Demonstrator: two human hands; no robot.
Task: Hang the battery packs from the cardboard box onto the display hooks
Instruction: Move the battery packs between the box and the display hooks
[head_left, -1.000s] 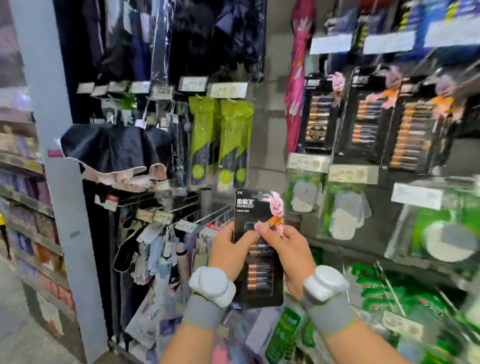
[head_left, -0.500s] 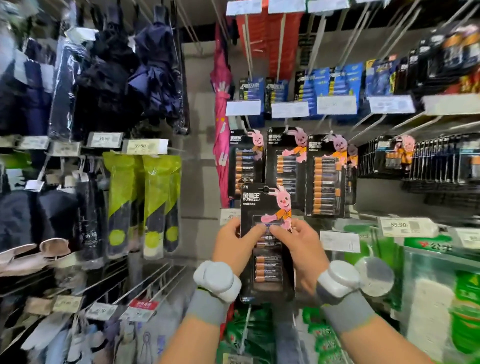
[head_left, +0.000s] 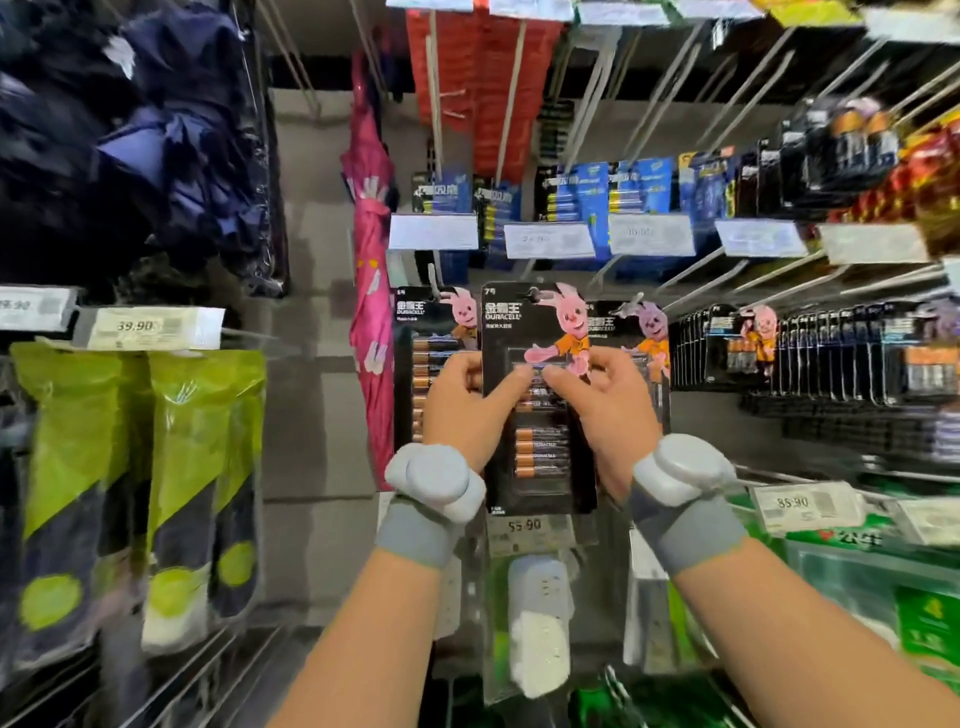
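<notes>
I hold a black battery pack (head_left: 537, 467) with a pink rabbit printed on it, upright in front of the display. My left hand (head_left: 465, 405) grips its left edge and my right hand (head_left: 608, 402) grips its right edge, thumbs on the front. The pack's top hole sits level with a display hook (head_left: 540, 293); whether it is on the hook I cannot tell. Matching hung battery packs show behind it to the left (head_left: 426, 332) and right (head_left: 636, 332). The cardboard box is out of view.
Blue battery packs (head_left: 592, 197) hang on the row above, behind white price tags (head_left: 548, 240). More black packs (head_left: 831, 358) fill hooks to the right. A pink folded umbrella (head_left: 370, 270) hangs just left; green umbrella sleeves (head_left: 202, 467) at far left. White power strips (head_left: 537, 623) hang below.
Both hands raised the pack up and toward the display, from below the hung packs to level with them. The view tilted upward.
</notes>
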